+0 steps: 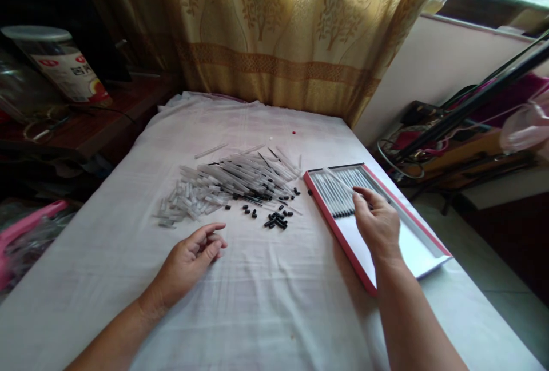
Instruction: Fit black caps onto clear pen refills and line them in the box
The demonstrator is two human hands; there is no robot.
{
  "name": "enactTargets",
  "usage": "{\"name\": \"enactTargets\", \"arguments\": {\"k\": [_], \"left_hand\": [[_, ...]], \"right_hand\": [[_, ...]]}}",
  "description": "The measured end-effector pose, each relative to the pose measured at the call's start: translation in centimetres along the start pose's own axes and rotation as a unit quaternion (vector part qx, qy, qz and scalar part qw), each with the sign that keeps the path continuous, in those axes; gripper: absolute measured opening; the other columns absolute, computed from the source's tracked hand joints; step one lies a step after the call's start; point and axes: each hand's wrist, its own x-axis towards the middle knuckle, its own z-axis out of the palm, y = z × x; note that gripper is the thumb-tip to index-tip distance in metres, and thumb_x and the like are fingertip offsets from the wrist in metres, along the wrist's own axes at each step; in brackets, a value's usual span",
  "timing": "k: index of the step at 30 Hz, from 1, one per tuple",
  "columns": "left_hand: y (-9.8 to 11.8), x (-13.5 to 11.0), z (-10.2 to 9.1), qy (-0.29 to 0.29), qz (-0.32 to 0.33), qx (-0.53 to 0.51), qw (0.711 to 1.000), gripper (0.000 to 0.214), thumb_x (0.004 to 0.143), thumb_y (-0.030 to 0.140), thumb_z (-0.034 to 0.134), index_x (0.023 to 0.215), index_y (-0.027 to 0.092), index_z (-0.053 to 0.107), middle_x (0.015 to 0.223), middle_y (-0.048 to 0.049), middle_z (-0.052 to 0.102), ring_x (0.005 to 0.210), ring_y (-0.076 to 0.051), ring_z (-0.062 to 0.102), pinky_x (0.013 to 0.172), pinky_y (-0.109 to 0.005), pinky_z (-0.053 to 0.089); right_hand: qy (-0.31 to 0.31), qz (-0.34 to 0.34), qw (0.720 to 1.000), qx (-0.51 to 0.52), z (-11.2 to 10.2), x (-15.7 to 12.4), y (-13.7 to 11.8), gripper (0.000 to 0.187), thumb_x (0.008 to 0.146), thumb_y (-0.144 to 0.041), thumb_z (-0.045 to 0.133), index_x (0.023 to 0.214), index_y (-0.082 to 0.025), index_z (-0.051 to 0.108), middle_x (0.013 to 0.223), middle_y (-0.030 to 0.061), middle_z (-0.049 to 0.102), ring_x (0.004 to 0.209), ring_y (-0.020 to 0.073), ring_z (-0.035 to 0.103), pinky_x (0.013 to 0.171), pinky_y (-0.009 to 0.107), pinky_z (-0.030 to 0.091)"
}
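Note:
My right hand [377,219] pinches the lower end of a slim clear pen [338,179], which slants over the open box [343,251]. Inside this red-edged box, at its far end, a row of similar pens [332,196] with black ends lies side by side. My left hand [199,251] rests low over the cloth, fingers loosely curled, thumb and forefinger apart, holding nothing visible. Beyond it spreads a heap of clear pen tubes [244,171]. Short clear caps [184,202] are piled at the heap's left, and small black plugs [277,220] lie in front.
A pale cloth covers the table [257,314]. A patterned curtain [274,28] hangs behind it. On the left, a lidded plastic jar [68,68] stands on a dark shelf, above a pink-handled item [32,222]. A tiny red piece [294,132] lies near the far edge.

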Motion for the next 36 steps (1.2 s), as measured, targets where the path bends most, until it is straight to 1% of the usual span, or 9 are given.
{"name": "enactTargets", "arguments": {"k": [3,7,11,16,23,26,29,33,36], "left_hand": [[-0.2,-0.1,0.2,0.004,0.024,0.033,0.999,0.045,0.080,0.047,0.062,0.113,0.016,0.065,0.081,-0.0061,0.072,0.071,-0.016,0.067,0.066,-0.026,0.055],[-0.1,-0.2,0.2,0.007,0.026,0.060,0.998,0.045,0.079,0.048,0.062,0.110,0.017,0.068,0.080,-0.0067,0.074,0.071,-0.018,0.069,0.066,-0.026,0.055],[-0.1,-0.2,0.2,0.005,0.027,0.085,0.996,0.043,0.081,0.049,0.060,0.106,0.017,0.069,0.081,-0.0075,0.076,0.071,-0.019,0.070,0.068,-0.027,0.056],[-0.1,-0.2,0.2,0.000,0.050,0.111,0.993,0.037,0.082,0.046,0.058,0.103,0.018,0.071,0.081,-0.0061,0.076,0.072,-0.019,0.071,0.069,-0.027,0.057],[-0.3,-0.2,0.1,-0.006,0.061,0.119,0.991,0.033,0.082,0.044,0.059,0.102,0.020,0.072,0.080,-0.0048,0.076,0.072,-0.019,0.071,0.066,-0.024,0.056],[-0.3,-0.2,0.1,-0.006,0.064,0.117,0.991,0.033,0.082,0.043,0.059,0.101,0.020,0.072,0.079,-0.0046,0.076,0.071,-0.018,0.071,0.064,-0.024,0.055],[-0.1,-0.2,0.0,-0.007,0.069,0.123,0.990,0.032,0.082,0.042,0.058,0.100,0.019,0.071,0.078,-0.0042,0.076,0.072,-0.018,0.071,0.065,-0.024,0.055],[0.1,-0.3,0.0,-0.011,0.073,0.127,0.989,0.032,0.083,0.041,0.057,0.100,0.019,0.071,0.079,-0.0047,0.076,0.071,-0.018,0.071,0.065,-0.024,0.055],[0.1,-0.3,0.0,-0.013,0.074,0.122,0.990,0.031,0.084,0.041,0.057,0.101,0.019,0.071,0.079,-0.0045,0.076,0.070,-0.018,0.071,0.065,-0.025,0.055]], "right_hand": [[-0.059,0.034,0.996,-0.060,1.0,1.6,1.2,0.037,0.080,-0.038,0.052,0.101,-0.015,0.072,0.090,0.0136,0.074,0.082,0.0280,0.067,0.073,0.039,0.049],[-0.134,0.025,0.987,-0.086,3.0,1.0,1.3,0.032,0.082,-0.036,0.050,0.100,-0.018,0.071,0.089,0.0105,0.075,0.082,0.0249,0.068,0.071,0.034,0.048],[-0.185,0.025,0.975,-0.120,3.7,0.5,1.3,0.032,0.083,-0.035,0.053,0.102,-0.020,0.073,0.089,0.0083,0.075,0.085,0.0242,0.069,0.072,0.033,0.047],[-0.191,0.014,0.970,-0.152,3.6,0.8,1.3,0.034,0.082,-0.038,0.054,0.102,-0.024,0.077,0.091,0.0074,0.077,0.086,0.0258,0.069,0.073,0.035,0.048],[-0.174,-0.026,0.968,-0.179,3.4,0.8,1.2,0.033,0.083,-0.037,0.052,0.099,-0.025,0.078,0.095,0.0080,0.077,0.085,0.0263,0.069,0.069,0.034,0.048],[-0.136,-0.063,0.969,-0.198,3.0,0.5,0.1,0.033,0.085,-0.034,0.050,0.098,-0.023,0.078,0.100,0.0094,0.074,0.082,0.0249,0.068,0.068,0.034,0.047],[-0.110,-0.114,0.970,-0.184,3.1,-0.2,-1.7,0.031,0.087,-0.032,0.049,0.099,-0.023,0.077,0.102,0.0082,0.072,0.081,0.0227,0.067,0.070,0.033,0.047],[-0.165,-0.178,0.960,-0.138,4.8,-1.6,-4.0,0.025,0.088,-0.031,0.053,0.099,-0.026,0.076,0.100,0.0051,0.072,0.078,0.0199,0.066,0.069,0.030,0.047],[-0.204,-0.193,0.951,-0.133,6.6,-2.4,-5.0,0.024,0.089,-0.029,0.056,0.102,-0.025,0.075,0.101,0.0057,0.072,0.081,0.0197,0.067,0.072,0.029,0.047]]}}
